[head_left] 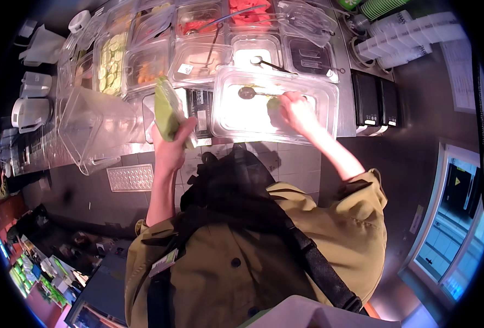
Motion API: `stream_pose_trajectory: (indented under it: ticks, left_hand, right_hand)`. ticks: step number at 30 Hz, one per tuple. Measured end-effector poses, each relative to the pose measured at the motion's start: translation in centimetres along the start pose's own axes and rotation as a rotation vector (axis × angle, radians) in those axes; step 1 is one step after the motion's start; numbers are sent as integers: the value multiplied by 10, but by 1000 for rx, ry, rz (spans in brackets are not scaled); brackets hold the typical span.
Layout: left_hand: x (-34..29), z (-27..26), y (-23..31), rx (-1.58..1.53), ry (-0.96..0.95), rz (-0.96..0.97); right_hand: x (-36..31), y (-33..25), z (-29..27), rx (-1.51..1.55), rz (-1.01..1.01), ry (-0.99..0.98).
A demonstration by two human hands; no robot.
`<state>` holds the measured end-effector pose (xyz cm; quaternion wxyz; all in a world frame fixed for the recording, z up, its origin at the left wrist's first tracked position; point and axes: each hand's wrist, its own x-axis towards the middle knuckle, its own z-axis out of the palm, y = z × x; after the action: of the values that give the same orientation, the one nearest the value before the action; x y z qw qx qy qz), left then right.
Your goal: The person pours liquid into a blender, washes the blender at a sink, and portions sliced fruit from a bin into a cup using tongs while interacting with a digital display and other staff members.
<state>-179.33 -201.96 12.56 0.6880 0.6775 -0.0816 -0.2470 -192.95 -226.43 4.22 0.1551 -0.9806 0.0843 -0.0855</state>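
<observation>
My left hand [173,139] is wrapped round a flat green packet-like thing [167,112] with a pale, clear-looking edge, held upright in front of the counter. My right hand [297,112] reaches over a large clear plastic tub [220,123]. Its fingers are closed by a small green piece [275,103], whose kind I cannot make out. A dark spoon [247,93] lies beside that piece, its bowl toward the left and its handle running toward my fingers. Bright glare hides most of what is in the tub.
Beyond the tub, several clear food bins hold cucumber slices [111,63], orange pieces [152,71] and red food [250,12]. An empty clear tub [97,123] juts over the counter's left front edge. Black boxes [366,101] and a paper strip [411,38] are at the right.
</observation>
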Motion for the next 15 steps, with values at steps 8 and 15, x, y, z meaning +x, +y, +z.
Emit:
stream_pose_trajectory:
  ticks: [8, 15]
  left_hand:
    - [-10, -29, 6, 181, 142, 249]
    - [-41, -111, 26, 477, 357, 442]
  right_hand:
    - [2, 67, 58, -484, -145, -244]
    - [0, 23, -31, -134, 55, -339]
